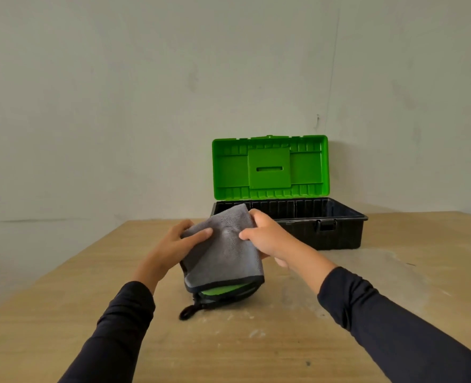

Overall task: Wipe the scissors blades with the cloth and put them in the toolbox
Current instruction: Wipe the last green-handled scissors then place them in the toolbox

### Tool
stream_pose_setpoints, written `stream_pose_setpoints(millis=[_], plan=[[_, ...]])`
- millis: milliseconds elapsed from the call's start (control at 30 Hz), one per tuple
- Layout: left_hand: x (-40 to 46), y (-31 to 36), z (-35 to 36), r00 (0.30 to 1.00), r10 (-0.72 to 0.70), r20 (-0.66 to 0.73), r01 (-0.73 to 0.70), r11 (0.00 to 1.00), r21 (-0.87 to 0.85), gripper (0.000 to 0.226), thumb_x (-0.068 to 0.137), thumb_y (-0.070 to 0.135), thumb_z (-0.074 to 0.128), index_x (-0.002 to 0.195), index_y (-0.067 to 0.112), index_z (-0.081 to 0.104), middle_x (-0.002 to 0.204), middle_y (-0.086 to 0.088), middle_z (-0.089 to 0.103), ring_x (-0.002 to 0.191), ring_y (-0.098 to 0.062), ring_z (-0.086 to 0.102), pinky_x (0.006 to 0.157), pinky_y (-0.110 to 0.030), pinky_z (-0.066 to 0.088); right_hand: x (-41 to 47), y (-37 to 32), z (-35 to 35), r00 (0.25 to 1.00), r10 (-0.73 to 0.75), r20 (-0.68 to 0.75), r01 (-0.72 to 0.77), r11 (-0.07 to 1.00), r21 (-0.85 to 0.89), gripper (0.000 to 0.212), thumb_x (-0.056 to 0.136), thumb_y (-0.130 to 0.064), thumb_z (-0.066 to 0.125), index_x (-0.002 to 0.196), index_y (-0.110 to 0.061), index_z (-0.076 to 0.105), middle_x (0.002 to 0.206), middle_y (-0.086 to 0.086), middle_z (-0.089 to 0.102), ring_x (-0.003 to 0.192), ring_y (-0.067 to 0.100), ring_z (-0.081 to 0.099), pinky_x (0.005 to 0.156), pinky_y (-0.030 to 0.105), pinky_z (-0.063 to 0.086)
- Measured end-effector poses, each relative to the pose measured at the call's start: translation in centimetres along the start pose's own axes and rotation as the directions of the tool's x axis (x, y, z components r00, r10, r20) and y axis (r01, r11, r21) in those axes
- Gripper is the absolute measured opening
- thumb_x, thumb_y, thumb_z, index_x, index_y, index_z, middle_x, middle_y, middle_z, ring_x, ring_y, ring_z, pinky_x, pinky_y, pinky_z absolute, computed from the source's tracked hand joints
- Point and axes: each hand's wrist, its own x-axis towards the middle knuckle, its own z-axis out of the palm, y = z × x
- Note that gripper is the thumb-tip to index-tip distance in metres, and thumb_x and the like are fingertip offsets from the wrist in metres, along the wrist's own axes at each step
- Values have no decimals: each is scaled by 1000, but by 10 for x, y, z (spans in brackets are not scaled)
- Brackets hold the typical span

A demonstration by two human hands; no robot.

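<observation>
A plain workroom: a scuffed plywood table (367, 313) stood against a bare plastered wall (118, 92), bearing an open toolbox (289, 217).

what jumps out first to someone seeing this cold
The bright green lid of the open toolbox stands upright at the back of the wooden table. In front of it, both hands, left and right, hold a grey cloth folded over something green and black.
</observation>
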Motion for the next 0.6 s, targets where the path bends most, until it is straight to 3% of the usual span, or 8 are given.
stream_pose_setpoints(millis=[67,133,233,333,467,600], plan=[[-2,-5,-13,991,-127,31,130,980,-150,24,83,15,60,100,11,44,95,-11,52,84,-25,54,63,-37,49,7,-4,13,998,-31,-63,25,995,-93,13,92,-13,49,104,-18,47,107,7,58,95,24,58,70,33,46],[-1,-6,-26,982,-188,8,184,952,-245,34,83,-4,47,107,17,34,96,-14,43,81,-26,49,58,-38,47,16,-8,27,986,-67,-154,45,989,-143,15,92,-16,52,106,-16,46,106,8,59,92,23,60,70,32,46],[9,-10,-47,975,-173,-139,149,974,-168,39,88,-3,45,114,20,27,97,-15,43,83,-28,50,65,-43,50,27,-13,47,950,-100,-295,53,985,-165,27,89,-18,58,108,-15,39,99,6,56,81,20,58,61,28,47],[22,-20,-63,961,-167,-223,138,980,-141,39,89,1,50,112,20,24,100,-13,42,90,-28,50,80,-47,51,40,-13,67,936,-143,-322,74,973,-217,30,89,-19,59,103,-16,33,84,1,47,64,13,48,51,23,34],[40,-37,-72,923,-110,-369,137,989,48,35,88,10,58,106,14,29,86,-3,40,78,-20,45,61,-36,44,61,-8,94,970,-113,-217,48,957,-285,22,90,-26,58,103,-14,46,96,2,52,87,20,54,71,27,40],[54,-64,-77,921,31,-388,109,936,334,30,85,15,61,105,7,40,92,-5,46,91,-27,44,71,-34,35,83,2,116,991,-81,-109,33,921,-388,38,89,-26,60,120,-11,46,121,8,52,109,25,52,78,26,39]])
